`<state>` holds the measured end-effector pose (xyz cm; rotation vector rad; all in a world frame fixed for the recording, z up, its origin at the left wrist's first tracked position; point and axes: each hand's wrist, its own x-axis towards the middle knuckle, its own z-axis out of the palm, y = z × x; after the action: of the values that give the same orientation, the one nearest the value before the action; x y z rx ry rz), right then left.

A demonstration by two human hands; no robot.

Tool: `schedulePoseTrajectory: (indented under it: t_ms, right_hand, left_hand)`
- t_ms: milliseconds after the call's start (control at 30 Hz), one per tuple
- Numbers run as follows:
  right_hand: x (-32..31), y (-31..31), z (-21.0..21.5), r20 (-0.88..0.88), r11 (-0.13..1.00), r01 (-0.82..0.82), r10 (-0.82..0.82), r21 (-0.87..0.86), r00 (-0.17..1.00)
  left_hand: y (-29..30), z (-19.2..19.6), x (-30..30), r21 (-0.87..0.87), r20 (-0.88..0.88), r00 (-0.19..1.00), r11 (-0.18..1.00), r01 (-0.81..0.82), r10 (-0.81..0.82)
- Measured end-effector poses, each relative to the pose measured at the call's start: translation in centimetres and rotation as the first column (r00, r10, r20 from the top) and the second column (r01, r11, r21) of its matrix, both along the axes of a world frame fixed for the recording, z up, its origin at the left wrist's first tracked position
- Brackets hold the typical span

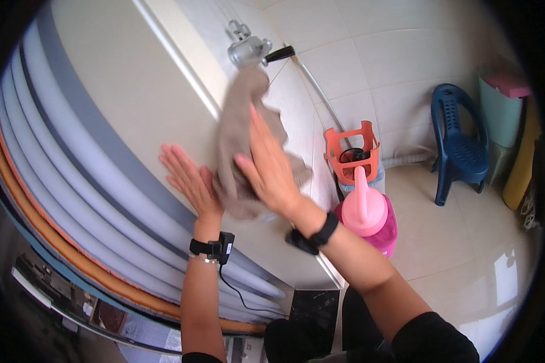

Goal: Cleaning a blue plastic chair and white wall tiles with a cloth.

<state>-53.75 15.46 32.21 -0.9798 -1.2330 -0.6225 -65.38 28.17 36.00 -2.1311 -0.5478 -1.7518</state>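
Observation:
My right hand (272, 166) lies with fingers stretched out flat on a grey-brown cloth (236, 136). The cloth is rumpled and slightly blurred, and it covers part of a pale beige surface (133, 78) and its light edge strip. My left hand (192, 184) is open, fingers extended, over the same surface just left of the cloth; whether its palm touches is hidden. Black straps with small black boxes sit on both wrists, and a cable hangs from the left one. Just beyond the cloth's far end is a silver metal fitting (246, 51) with a black handle (280, 54).
Curved grey-white padded layers (103, 181) run along the left. On the right stand an orange upturned stool (363, 160), a pink watering can (369, 212) in a magenta tub (386, 239), a blue plastic chair (463, 148) and a pale green bin (496, 115). A pole leans against the tiled wall.

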Motion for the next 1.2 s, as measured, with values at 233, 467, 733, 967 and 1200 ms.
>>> schedulePoseTrajectory:
  t_ms: [233,467,733,967,1200]
  right_hand:
    - [-0.5,-1.2,-21.8,-0.152,0.920,-0.043,-0.018,-0.390,0.988]
    - [3.8,3.5,-2.0,0.103,0.991,-0.132,0.129,0.020,0.986]
    - [6.4,7.9,-3.7,0.051,0.973,-0.225,0.223,0.051,0.974]
    - [1.2,0.5,-29.4,-0.513,0.848,-0.479,0.315,-0.225,0.799]
    - [-0.8,3.0,-16.7,-0.441,0.875,-0.484,0.434,0.000,0.785]
  left_hand:
    - [-1.0,0.2,1.4,0.064,0.040,0.997,0.996,0.059,-0.062]
    - [-0.9,0.0,1.6,0.092,0.028,0.998,0.994,0.055,-0.058]
    - [-1.2,0.1,1.0,0.088,0.032,0.999,0.995,0.036,-0.039]
    - [-1.0,0.0,1.2,0.107,0.043,0.998,0.994,0.035,-0.040]
    - [0.9,-0.5,1.6,0.269,0.014,1.000,0.963,-0.001,-0.003]
